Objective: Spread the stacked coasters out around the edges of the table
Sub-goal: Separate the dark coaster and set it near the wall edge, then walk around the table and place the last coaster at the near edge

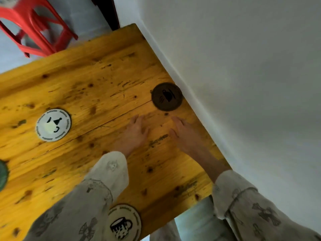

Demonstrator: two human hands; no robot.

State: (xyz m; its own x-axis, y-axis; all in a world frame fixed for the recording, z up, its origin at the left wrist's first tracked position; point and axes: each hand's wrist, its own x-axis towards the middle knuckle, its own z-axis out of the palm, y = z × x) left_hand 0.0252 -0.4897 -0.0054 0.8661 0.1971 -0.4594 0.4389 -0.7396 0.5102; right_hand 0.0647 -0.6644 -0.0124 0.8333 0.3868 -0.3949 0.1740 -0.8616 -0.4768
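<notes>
Both hands lie flat and empty on the wooden table (107,70), palms down and fingers loosely spread. The left hand (134,132) and the right hand (185,134) are near each other, both just short of the brown coaster (167,96) and touching nothing but wood.

That brown coaster sits at the table edge that runs along the white wall (243,84). Well to the left of it lies a white coaster (53,125) with a dark drawing. A cup-print coaster (124,223) rests at the near edge, partly under the left sleeve (104,173). A green one (2,174) shows only as a sliver at the frame's left border. No stack is visible.

Judging from this, the spreading looks nearly or fully done; the white coaster seems further from an edge than the brown one. Both forearms reach forward from the near edge, wrists low.
</notes>
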